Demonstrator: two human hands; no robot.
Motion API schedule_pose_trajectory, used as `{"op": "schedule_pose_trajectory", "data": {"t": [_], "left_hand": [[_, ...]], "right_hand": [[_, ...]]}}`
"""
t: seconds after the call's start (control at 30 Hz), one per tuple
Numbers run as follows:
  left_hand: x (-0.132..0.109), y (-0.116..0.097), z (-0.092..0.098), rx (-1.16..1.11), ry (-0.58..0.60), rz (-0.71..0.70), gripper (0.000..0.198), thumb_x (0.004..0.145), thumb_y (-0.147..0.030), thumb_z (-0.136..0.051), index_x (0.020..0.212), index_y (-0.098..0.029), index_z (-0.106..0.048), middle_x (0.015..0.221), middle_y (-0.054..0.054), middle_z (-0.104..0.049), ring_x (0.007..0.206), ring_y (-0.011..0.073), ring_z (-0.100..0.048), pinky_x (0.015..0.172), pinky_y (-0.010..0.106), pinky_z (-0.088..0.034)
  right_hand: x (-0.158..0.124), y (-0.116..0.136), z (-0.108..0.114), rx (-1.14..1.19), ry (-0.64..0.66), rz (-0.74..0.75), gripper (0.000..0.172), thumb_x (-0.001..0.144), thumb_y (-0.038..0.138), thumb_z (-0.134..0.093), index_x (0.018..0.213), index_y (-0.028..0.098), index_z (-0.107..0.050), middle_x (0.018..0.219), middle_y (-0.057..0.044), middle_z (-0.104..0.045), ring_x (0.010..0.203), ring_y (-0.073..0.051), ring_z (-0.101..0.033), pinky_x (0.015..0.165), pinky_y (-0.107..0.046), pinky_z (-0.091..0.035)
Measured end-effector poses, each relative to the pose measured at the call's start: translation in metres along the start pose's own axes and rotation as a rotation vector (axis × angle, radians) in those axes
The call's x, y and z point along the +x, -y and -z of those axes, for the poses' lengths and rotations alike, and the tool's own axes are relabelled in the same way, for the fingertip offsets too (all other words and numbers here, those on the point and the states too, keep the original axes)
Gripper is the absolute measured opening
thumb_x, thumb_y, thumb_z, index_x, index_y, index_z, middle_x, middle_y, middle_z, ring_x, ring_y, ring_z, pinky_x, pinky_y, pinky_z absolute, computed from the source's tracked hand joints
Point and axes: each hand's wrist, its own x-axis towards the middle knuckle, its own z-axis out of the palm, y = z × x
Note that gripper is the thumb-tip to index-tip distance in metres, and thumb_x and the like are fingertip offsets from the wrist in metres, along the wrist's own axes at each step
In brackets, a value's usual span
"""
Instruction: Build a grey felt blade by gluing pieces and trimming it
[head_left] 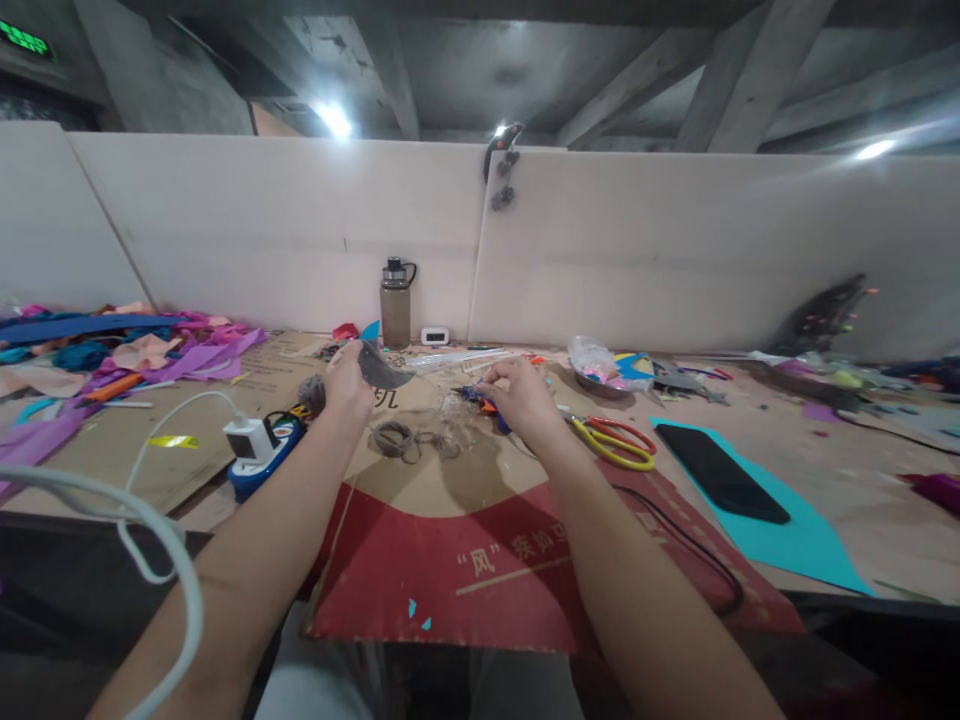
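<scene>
My left hand point(349, 385) is closed on a dark grey, curved, pointed flat piece point(385, 372), raised over the cardboard. My right hand point(516, 392) has its fingertips bent together at a small cluster of dark blue and orange bits point(474, 395); whether anything is pinched between them is too small to tell. Between the hands lies a loose coil of grey-brown cord point(393, 438) on the cardboard sheet point(480, 590). Close to my right wrist rest scissors with yellow and red handles point(619, 446).
A blue power strip point(264, 470) with a white charger point(247, 440) sits left of my left forearm. Coloured scraps point(135, 350) heap at far left. A bottle point(395, 305) stands at the back. On the right are a bowl point(600, 383) and a black phone point(720, 472) on turquoise sheet.
</scene>
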Motion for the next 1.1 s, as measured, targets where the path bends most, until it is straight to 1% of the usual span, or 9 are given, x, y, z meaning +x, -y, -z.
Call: {"op": "schedule_pose_trajectory", "data": {"t": [0.1,0.2,0.33,0.5,0.73,0.87,0.97,1.03,1.1], "left_hand": [[-0.013,0.005,-0.004,0.038,0.065,0.037,0.011,0.062,-0.017,-0.064,0.066,-0.018,-0.053,0.057,-0.005,-0.058,0.052,0.0084,-0.055,0.058,0.022,-0.047],[-0.027,0.012,-0.007,0.091,0.159,0.050,0.016,0.060,-0.021,-0.067,0.067,-0.018,-0.053,0.058,-0.005,-0.058,0.053,0.0095,-0.056,0.057,0.022,-0.046],[-0.044,0.019,-0.011,0.164,0.304,0.092,0.018,0.060,-0.026,-0.068,0.068,-0.017,-0.054,0.060,-0.003,-0.058,0.054,0.0097,-0.054,0.052,0.021,-0.041],[-0.062,0.024,-0.016,0.179,0.356,0.145,0.017,0.060,-0.021,-0.069,0.063,-0.016,-0.053,0.059,-0.005,-0.051,0.051,0.0065,-0.047,0.046,0.018,-0.034],[-0.077,0.028,-0.019,0.124,0.368,0.162,0.015,0.060,-0.019,-0.070,0.066,-0.015,-0.057,0.063,-0.004,-0.057,0.056,0.0061,-0.051,0.055,0.018,-0.040],[-0.079,0.030,-0.018,0.142,0.389,0.150,0.014,0.061,-0.021,-0.070,0.066,-0.016,-0.058,0.063,-0.004,-0.057,0.057,0.0064,-0.052,0.058,0.019,-0.041],[-0.071,0.030,-0.016,0.156,0.372,0.149,0.015,0.060,-0.022,-0.070,0.066,-0.016,-0.058,0.062,-0.005,-0.056,0.056,0.0064,-0.051,0.057,0.019,-0.040],[-0.062,0.028,-0.013,0.167,0.344,0.139,0.016,0.061,-0.023,-0.070,0.067,-0.016,-0.057,0.061,-0.005,-0.057,0.055,0.0067,-0.051,0.057,0.019,-0.040],[-0.050,0.025,-0.010,0.175,0.299,0.097,0.017,0.061,-0.025,-0.070,0.066,-0.016,-0.055,0.060,-0.006,-0.056,0.053,0.0066,-0.050,0.057,0.020,-0.040]], "right_hand": [[-0.005,0.006,-0.009,-0.098,0.021,0.070,0.014,0.073,0.030,-0.068,0.062,0.022,-0.062,0.082,-0.006,-0.059,0.085,-0.021,-0.049,0.080,-0.038,-0.036],[-0.011,0.021,-0.022,0.018,0.119,0.157,0.021,0.083,0.034,-0.058,0.066,0.022,-0.062,0.069,-0.002,-0.056,0.072,-0.017,-0.050,0.073,-0.033,-0.038],[-0.017,0.031,-0.038,0.019,0.062,0.228,0.012,0.083,0.031,-0.059,0.077,0.022,-0.063,0.081,-0.004,-0.059,0.080,-0.018,-0.053,0.076,-0.032,-0.041],[-0.015,0.028,-0.048,-0.020,0.048,0.225,0.006,0.081,0.021,-0.058,0.087,0.022,-0.060,0.090,-0.005,-0.058,0.079,-0.017,-0.053,0.074,-0.031,-0.043],[-0.009,0.014,-0.060,-0.143,-0.014,0.174,0.002,0.082,0.021,-0.055,0.083,0.020,-0.055,0.086,-0.006,-0.057,0.081,-0.018,-0.052,0.077,-0.031,-0.041],[-0.008,0.014,-0.061,-0.213,-0.018,0.171,0.007,0.084,0.023,-0.050,0.079,0.021,-0.052,0.083,-0.005,-0.056,0.080,-0.019,-0.051,0.074,-0.031,-0.039],[-0.011,0.022,-0.058,-0.255,-0.007,0.159,0.006,0.082,0.021,-0.050,0.077,0.021,-0.052,0.082,-0.005,-0.056,0.077,-0.018,-0.050,0.071,-0.031,-0.037],[-0.017,0.031,-0.053,-0.203,0.066,0.180,0.006,0.081,0.022,-0.051,0.076,0.021,-0.051,0.079,-0.003,-0.055,0.073,-0.016,-0.048,0.068,-0.029,-0.036],[-0.023,0.042,-0.046,-0.083,0.271,0.247,0.009,0.082,0.025,-0.052,0.074,0.020,-0.051,0.074,-0.001,-0.053,0.068,-0.014,-0.046,0.064,-0.026,-0.035]]}}
